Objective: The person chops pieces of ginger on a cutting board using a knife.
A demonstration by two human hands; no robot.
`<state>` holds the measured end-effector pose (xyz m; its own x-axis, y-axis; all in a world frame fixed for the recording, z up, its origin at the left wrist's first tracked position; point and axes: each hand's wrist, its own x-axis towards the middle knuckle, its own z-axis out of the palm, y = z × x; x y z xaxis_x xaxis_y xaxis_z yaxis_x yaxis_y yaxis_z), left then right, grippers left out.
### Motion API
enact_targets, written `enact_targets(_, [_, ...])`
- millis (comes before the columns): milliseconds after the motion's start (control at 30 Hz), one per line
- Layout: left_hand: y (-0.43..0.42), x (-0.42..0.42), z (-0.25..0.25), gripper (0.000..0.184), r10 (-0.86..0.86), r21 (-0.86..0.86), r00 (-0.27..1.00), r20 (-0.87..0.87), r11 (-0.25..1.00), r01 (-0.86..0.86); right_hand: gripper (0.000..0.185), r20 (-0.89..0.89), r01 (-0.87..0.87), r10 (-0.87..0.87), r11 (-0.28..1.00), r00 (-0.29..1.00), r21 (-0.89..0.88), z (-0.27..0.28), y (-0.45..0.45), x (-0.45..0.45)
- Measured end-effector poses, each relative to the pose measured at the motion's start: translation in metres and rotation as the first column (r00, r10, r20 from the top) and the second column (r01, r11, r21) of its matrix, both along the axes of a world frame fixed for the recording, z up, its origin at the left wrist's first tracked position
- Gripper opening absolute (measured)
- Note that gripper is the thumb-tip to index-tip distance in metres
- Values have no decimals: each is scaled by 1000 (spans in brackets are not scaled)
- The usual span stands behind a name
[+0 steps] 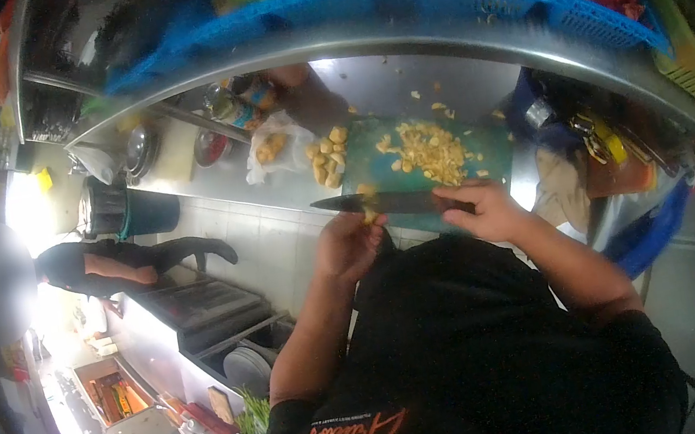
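A green cutting board (493, 143) lies on the metal counter, with a heap of chopped pale yellow pieces (436, 151) on it. Over the board's near edge, my right hand (486, 210) grips the handle of a knife (399, 201), whose dark blade points left. Near the blade's tip, my left hand (351, 245) pinches a small yellow piece (370, 215). At the board's left edge sits a pile of whole yellowish pieces (327, 158). Beside that pile is a plastic bag (274, 149) holding more of them.
Blue baskets (292, 13) stand on a metal shelf (324, 50) above the counter. Jars (234, 104) are behind the bag. At the right are a cloth (561, 187) and an orange container (622, 178). Another person (123, 266) is at the far left, beyond a dark bin (153, 213).
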<state>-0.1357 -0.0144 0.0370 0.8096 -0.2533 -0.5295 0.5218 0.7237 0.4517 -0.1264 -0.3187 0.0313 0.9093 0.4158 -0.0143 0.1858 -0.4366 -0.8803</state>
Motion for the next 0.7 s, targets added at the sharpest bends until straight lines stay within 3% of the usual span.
enact_targets(100, [-10,-1,14,33,5,-76,999,50,997,-1,44,-186,-31,65,983,980,180,2,15,-1])
enact_targets(200, [-14,0,23,37,-54,-9,993,101,998,55,43,-331,-31,91,983,939,183,7,23,4])
enact_targets(300, [-7,6,14,39,-77,103,975,210,993,56,42,-310,73,-80,997,947,-36,0,17,12])
enact_targets(400, [0,9,6,41,-21,163,964,265,986,-23,39,-423,137,-123,991,898,3,-14,-4,14])
enact_targets(500, [10,11,2,41,-70,229,960,272,973,6,35,-597,156,-93,986,797,56,-5,-11,7])
enact_targets(600, [-3,13,20,39,-122,557,951,285,828,-61,32,-691,245,-95,962,716,122,10,1,2])
enact_targets(700, [-15,10,43,40,-61,622,934,353,761,-186,32,-611,103,55,970,790,220,35,16,7])
